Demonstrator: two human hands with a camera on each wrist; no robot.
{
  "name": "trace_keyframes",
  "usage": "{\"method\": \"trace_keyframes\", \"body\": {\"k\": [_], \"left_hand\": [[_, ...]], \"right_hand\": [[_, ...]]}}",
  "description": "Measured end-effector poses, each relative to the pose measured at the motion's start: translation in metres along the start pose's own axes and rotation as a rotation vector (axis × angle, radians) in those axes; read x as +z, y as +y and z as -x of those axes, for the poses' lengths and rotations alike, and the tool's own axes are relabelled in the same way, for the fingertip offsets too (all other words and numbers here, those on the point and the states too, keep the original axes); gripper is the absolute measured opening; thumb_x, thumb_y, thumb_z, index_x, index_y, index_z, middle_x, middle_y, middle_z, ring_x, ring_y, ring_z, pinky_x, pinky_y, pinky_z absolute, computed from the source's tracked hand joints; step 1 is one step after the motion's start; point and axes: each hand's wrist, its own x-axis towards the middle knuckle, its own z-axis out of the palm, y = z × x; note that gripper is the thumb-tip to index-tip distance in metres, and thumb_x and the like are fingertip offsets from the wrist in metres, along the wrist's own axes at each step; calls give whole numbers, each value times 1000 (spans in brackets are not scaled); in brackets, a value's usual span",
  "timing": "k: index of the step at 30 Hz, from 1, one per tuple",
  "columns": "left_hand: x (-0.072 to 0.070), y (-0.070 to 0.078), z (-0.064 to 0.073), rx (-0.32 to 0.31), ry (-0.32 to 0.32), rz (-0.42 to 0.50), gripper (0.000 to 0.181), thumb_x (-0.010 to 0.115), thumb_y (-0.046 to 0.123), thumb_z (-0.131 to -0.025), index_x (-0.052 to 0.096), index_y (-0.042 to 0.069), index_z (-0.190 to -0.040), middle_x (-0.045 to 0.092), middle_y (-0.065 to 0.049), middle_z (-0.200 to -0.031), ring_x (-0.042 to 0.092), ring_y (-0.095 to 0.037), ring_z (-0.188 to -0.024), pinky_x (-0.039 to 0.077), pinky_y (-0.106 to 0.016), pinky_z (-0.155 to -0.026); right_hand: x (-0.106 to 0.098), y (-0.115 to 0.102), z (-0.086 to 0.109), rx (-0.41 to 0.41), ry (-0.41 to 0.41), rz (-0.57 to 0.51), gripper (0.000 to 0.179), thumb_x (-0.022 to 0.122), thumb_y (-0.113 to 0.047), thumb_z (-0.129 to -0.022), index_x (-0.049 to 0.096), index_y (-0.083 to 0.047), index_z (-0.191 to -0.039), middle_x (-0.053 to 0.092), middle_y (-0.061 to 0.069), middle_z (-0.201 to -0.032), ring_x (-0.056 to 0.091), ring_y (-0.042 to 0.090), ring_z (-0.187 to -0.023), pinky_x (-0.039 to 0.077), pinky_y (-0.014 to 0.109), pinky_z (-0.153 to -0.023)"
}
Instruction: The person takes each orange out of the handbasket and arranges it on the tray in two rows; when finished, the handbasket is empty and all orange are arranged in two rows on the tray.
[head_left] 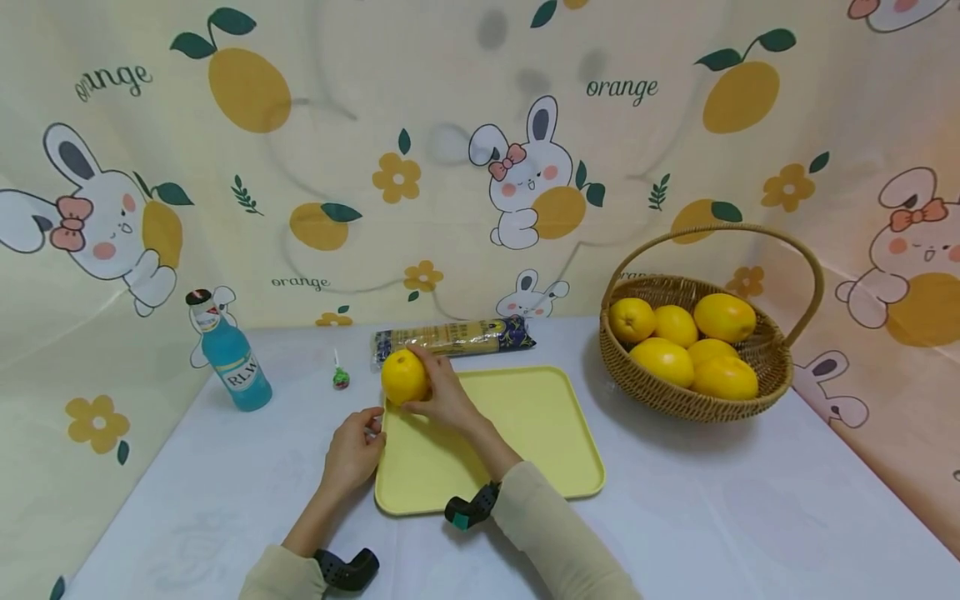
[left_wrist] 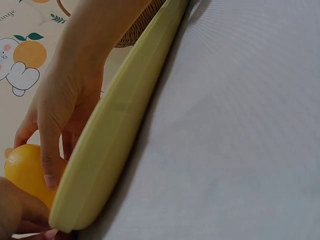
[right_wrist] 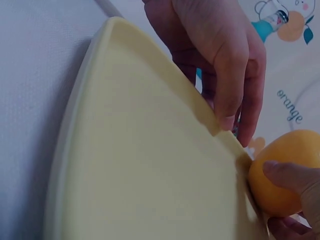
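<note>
My right hand (head_left: 448, 398) grips a yellow lemon (head_left: 404, 377) over the far left corner of a pale yellow tray (head_left: 517, 433). In the right wrist view, the thumb lies across the lemon (right_wrist: 285, 172), which is right at the tray's rim. At the tray's left edge is my left hand (head_left: 354, 452), its thumb on the rim and the other fingers outside it, pinching the edge. The left wrist view shows the tray's side wall (left_wrist: 115, 120) close up, with the lemon (left_wrist: 31, 170) beyond it.
A wicker basket (head_left: 697, 408) with several lemons stands at the right. Behind the tray lies a long gold and dark blue packet (head_left: 450, 340). A green-wrapped lollipop (head_left: 341, 377) and a blue bottle (head_left: 238, 367) are at the left on the white cloth (head_left: 210, 483).
</note>
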Motion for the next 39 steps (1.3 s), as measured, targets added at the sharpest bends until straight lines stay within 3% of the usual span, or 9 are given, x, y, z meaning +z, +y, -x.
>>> {"method": "trace_keyframes", "body": {"k": [19,31,39], "left_hand": [[0,1,0,-3,2,5,38,59,1,-80,58,-4,-117,60,-7,-88,55,-14,-71,42,-28,-60],[0,0,1,-12,8,-2,38,58,2,-80,58,-4,-117,59,-7,-89,56,-16,-73,42,-29,-62],[0,2,1,-9,14,-10,37,59,2,-80,59,-3,-117,59,-6,-88,55,-15,-72,41,-28,-61]], "right_hand": [[-1,0,1,-6,-24,-34,95,80,-14,-72,23,-19,-147,36,19,-130,46,28,-114,47,33,-89],[-21,-6,5,-35,-41,-97,99,81,-17,-70,20,-19,-148,33,21,-138,52,31,-109,46,41,-90],[-46,-2,11,-40,-34,-162,91,78,-18,-75,24,-15,-147,36,26,-135,46,41,-117,42,50,-93]]}}
